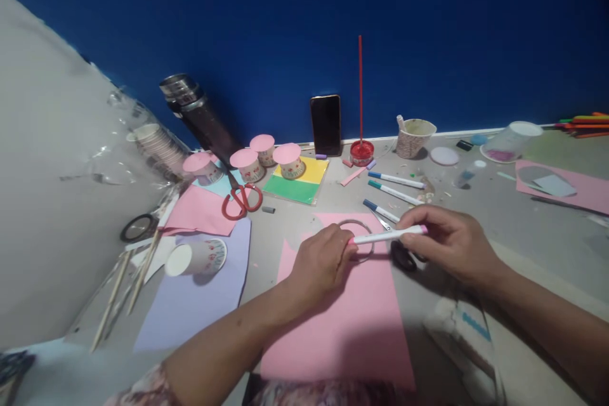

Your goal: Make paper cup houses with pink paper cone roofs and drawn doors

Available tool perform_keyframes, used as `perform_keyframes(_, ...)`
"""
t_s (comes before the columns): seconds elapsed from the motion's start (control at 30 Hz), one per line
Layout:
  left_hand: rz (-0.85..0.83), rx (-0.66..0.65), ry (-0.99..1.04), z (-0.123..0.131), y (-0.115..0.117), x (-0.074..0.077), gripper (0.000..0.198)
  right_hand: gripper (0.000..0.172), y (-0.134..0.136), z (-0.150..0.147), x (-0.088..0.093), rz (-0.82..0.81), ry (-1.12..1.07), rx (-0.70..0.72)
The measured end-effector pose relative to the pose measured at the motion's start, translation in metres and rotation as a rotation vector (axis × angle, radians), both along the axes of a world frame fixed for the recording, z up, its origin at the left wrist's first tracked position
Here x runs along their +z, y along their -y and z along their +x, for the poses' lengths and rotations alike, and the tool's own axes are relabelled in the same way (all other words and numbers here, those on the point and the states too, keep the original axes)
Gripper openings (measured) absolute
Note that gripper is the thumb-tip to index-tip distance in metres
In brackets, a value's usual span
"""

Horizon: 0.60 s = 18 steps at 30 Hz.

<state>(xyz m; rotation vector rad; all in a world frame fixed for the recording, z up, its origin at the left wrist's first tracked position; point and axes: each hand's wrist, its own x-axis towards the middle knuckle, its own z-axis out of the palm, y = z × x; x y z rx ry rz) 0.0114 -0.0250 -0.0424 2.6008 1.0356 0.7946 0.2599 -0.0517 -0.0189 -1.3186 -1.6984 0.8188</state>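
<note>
I observe the left hand (323,258) and right hand (445,240), forearms converging, gripping opposite ends of a white marker (383,236) above pink paper (345,327).

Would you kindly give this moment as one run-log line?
left hand: grips one end of white marker | right hand: grips the other end | beneath: pink paper | beyond: upright phone

No text, label, number or sign can be read.
</note>
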Motion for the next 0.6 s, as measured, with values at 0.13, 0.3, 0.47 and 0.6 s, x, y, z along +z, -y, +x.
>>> perform_keyframes(0.13,-0.141,-0.086,-0.007,0.002,0.011,0.004,0.042,0.022,0.004,-0.005,0.001,-0.192,-0.253,0.142)
perform_keyframes(0.3,-0.158,0.055,-0.002,-0.003,0.014,0.007,0.035,0.029,-0.028,0.024,-0.001,-0.105,-0.645,-0.313)
perform_keyframes(0.47,0.136,-0.204,-0.033,0.017,0.031,-0.003,0.023,0.035,-0.049,0.035,-0.015,-0.133,-0.639,-0.373)
perform_keyframes(0.6,0.243,-0.231,-0.166,0.032,0.040,-0.008,0.025,0.028,-0.039,0.026,-0.016,-0.189,-0.487,-0.305)
